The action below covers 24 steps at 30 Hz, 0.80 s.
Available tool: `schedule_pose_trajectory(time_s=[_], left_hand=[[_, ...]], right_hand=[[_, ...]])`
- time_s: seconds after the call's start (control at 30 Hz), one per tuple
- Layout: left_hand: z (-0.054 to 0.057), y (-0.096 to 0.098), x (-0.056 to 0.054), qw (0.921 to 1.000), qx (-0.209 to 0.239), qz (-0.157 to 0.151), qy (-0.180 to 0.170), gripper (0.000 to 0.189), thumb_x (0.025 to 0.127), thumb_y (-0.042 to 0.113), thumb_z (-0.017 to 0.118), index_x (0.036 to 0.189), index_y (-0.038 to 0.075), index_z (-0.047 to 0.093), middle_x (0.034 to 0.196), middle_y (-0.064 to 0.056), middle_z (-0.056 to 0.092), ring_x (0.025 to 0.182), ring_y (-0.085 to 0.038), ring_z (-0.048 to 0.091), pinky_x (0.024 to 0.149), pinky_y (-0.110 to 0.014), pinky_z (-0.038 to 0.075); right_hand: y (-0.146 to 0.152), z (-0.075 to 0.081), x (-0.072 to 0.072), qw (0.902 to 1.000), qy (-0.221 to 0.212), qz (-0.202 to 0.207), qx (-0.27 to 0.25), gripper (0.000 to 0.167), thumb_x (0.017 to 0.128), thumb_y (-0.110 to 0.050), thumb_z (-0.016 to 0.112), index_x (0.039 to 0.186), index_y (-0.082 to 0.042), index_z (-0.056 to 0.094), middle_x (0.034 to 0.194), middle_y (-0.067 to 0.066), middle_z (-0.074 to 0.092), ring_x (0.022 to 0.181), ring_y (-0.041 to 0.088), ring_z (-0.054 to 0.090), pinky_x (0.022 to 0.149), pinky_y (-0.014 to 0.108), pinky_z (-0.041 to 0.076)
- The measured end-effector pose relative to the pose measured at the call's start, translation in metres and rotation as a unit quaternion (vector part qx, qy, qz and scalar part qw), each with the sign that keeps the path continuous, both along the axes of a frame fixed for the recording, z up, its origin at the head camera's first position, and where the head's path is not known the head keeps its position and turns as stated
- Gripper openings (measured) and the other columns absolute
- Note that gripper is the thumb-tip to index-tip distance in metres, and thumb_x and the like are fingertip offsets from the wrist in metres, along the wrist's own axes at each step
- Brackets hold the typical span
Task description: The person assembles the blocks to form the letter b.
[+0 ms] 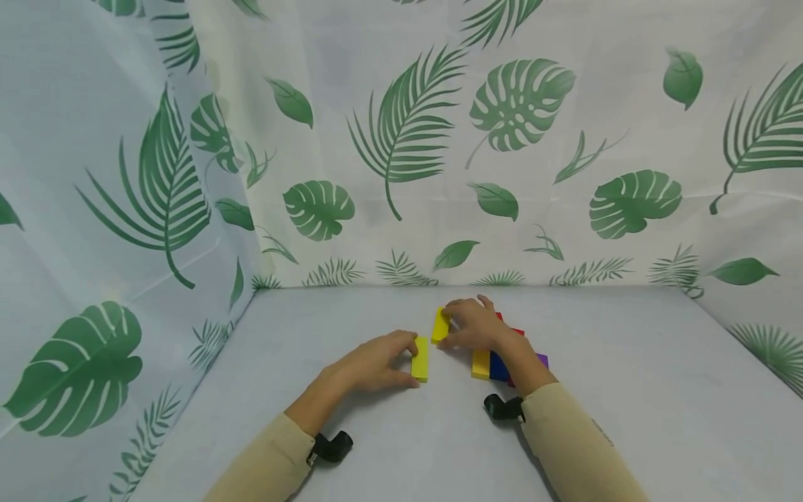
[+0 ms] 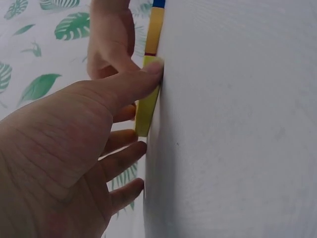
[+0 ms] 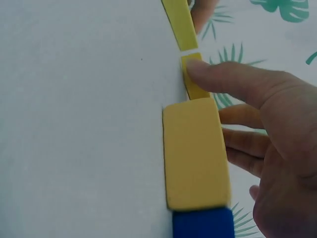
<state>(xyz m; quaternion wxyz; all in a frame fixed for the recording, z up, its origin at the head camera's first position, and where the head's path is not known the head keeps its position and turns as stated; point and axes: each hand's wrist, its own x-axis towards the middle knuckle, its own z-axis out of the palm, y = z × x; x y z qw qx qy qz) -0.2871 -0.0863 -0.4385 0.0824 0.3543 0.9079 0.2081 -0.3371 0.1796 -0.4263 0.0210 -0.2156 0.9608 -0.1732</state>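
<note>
On the white surface, my left hand (image 1: 376,362) pinches a lime-yellow rectangular block (image 1: 422,364) between thumb and fingers. The left wrist view shows the thumb on one end of this block (image 2: 146,109). Slightly farther off and to the right, my right hand (image 1: 475,325) pinches another yellow block (image 1: 440,329), its thumb on the near end. The two blocks lie close, with a narrow gap between them in the right wrist view. Part of the right block (image 3: 196,89) is hidden behind an orange-yellow block (image 3: 195,153).
Beneath and beside my right forearm sits a cluster of coloured blocks: an orange-yellow one, a blue one (image 1: 498,367), a purple one (image 1: 542,360) and red ones (image 1: 517,332). The forearm covers part of it. A leaf-patterned cloth (image 1: 426,160) hangs behind the table.
</note>
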Motion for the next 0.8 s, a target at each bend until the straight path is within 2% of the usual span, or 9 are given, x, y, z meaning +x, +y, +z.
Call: schedule_pose_trajectory(time_s=[0.1,0.17,0.33,0.43,0.57,0.8], left_hand=[[-0.001,-0.001,-0.001,0.9999,-0.005,-0.005,0.010,0.070,0.091,0.053,0.077,0.148,0.020,0.055,0.162,0.001,0.045,0.151,-0.019,0.043,0.124,-0.041,0.037],[-0.001,-0.002,-0.001,0.9998,-0.006,-0.012,0.016,0.077,0.089,0.054,0.078,0.153,0.020,0.052,0.161,0.002,0.047,0.150,-0.019,0.044,0.124,-0.041,0.037],[0.000,-0.010,0.000,0.9996,0.002,-0.026,0.009,0.078,0.085,0.055,0.081,0.151,0.021,0.056,0.157,0.004,0.050,0.148,-0.018,0.045,0.124,-0.041,0.038],[0.001,-0.013,0.002,0.9996,0.009,-0.028,-0.003,0.076,0.085,0.057,0.081,0.149,0.023,0.058,0.157,0.006,0.050,0.148,-0.018,0.045,0.123,-0.043,0.038],[-0.002,-0.016,0.006,0.9991,0.026,-0.030,-0.015,0.077,0.084,0.059,0.080,0.149,0.024,0.058,0.158,0.006,0.049,0.149,-0.019,0.044,0.123,-0.046,0.038],[-0.006,-0.020,0.016,0.9978,0.046,-0.042,-0.024,0.079,0.083,0.061,0.081,0.149,0.026,0.057,0.159,0.006,0.048,0.149,-0.017,0.044,0.123,-0.045,0.038]], right_hand=[[0.001,-0.001,0.002,0.9996,0.021,0.015,-0.009,0.070,0.081,-0.043,0.088,0.136,-0.006,0.068,0.144,0.015,0.063,0.140,0.036,0.052,0.125,0.069,0.010],[0.002,-0.002,0.003,0.9995,0.028,0.012,-0.013,0.072,0.080,-0.043,0.089,0.138,-0.007,0.068,0.147,0.015,0.061,0.139,0.037,0.052,0.125,0.066,0.020],[0.001,0.001,0.008,0.9987,0.015,-0.015,-0.047,0.077,0.082,-0.044,0.087,0.144,-0.007,0.062,0.155,0.015,0.052,0.140,0.039,0.050,0.117,0.061,0.042],[0.001,0.003,0.011,0.9972,0.011,-0.020,-0.071,0.078,0.084,-0.044,0.086,0.147,-0.008,0.059,0.158,0.015,0.049,0.142,0.040,0.048,0.116,0.062,0.042],[-0.003,0.005,0.014,0.9952,0.003,-0.006,-0.098,0.079,0.084,-0.042,0.086,0.148,-0.007,0.058,0.158,0.015,0.048,0.143,0.040,0.046,0.117,0.063,0.041],[-0.013,0.006,0.020,0.9944,-0.001,0.029,-0.102,0.077,0.084,-0.042,0.087,0.147,-0.007,0.060,0.156,0.015,0.050,0.141,0.038,0.050,0.115,0.060,0.044]])
